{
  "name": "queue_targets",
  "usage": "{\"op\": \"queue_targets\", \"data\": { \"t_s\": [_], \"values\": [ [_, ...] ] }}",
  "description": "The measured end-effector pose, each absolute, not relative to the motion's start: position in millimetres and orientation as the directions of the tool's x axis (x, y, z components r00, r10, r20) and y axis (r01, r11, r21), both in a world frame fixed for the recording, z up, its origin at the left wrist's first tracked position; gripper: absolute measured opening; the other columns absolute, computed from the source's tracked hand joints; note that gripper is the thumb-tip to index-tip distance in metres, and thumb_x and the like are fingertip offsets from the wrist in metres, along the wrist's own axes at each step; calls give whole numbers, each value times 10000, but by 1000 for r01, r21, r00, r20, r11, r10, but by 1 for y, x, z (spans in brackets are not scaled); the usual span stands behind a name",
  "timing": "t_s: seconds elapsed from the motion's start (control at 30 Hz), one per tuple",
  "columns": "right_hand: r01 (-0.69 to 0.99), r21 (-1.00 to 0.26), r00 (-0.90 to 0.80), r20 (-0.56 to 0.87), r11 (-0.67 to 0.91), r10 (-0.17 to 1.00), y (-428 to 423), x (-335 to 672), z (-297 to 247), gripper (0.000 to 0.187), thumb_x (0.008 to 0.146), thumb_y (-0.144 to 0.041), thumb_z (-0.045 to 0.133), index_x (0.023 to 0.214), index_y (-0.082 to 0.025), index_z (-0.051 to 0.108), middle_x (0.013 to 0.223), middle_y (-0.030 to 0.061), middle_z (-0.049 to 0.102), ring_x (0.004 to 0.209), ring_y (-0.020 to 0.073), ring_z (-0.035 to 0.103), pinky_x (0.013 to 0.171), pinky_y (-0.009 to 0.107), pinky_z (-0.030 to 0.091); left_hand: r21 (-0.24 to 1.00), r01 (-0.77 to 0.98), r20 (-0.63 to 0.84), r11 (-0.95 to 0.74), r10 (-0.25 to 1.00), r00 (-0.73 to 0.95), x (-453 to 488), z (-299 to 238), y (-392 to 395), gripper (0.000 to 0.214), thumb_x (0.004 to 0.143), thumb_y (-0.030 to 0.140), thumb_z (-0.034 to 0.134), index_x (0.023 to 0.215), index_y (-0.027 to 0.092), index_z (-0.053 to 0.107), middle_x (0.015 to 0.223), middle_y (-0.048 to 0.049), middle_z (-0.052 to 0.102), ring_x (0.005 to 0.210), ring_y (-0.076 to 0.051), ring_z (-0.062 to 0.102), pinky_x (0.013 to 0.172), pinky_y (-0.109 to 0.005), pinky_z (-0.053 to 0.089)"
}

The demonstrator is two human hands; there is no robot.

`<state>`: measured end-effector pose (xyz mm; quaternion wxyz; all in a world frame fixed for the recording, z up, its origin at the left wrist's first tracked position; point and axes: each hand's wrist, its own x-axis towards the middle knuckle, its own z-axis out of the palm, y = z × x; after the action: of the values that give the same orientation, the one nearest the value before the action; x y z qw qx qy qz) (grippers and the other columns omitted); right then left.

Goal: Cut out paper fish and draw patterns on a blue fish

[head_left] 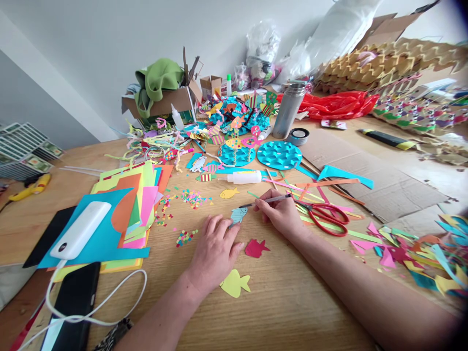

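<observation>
Under the fingertips of my left hand [217, 246] lies a small blue paper fish [239, 214] with drawn lines on it. That hand rests flat on the table, its fingers stretched out. My right hand [280, 213] is closed around a slim pen [281, 197], whose tip reaches the fish's upper edge. A red paper fish [256, 248] and a yellow-green one [235, 283] lie nearer to me, the latter partly behind my left hand. Beyond the blue fish is a yellow-orange fish [228, 193] with some drawn marks.
Red-handled scissors [329, 217] lie right of my right hand among paper strips. A white glue bottle [244, 177] lies ahead, before blue egg-tray discs [280, 155]. Coloured paper sheets [139, 195], a power bank [81, 229] and confetti [186, 237] are leftward. A metal flask [288, 112] stands behind.
</observation>
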<state>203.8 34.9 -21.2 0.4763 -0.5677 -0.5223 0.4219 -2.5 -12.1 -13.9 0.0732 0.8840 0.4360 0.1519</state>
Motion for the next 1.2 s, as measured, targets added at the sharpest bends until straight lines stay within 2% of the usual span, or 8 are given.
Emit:
{"op": "queue_targets", "data": {
  "t_s": [1.2],
  "values": [
    [197,-980,99,10,-10,995,34,204,-22,232,785,-383,635,693,-191,542,602,23,657,369,96,489,363,225,342,268,748,203,-607,795,572,-2,-14,-12,337,922,305,575,1238,190,591,1207,-86,599,1205,-293,450,1093,-532,359]
  ]
}}
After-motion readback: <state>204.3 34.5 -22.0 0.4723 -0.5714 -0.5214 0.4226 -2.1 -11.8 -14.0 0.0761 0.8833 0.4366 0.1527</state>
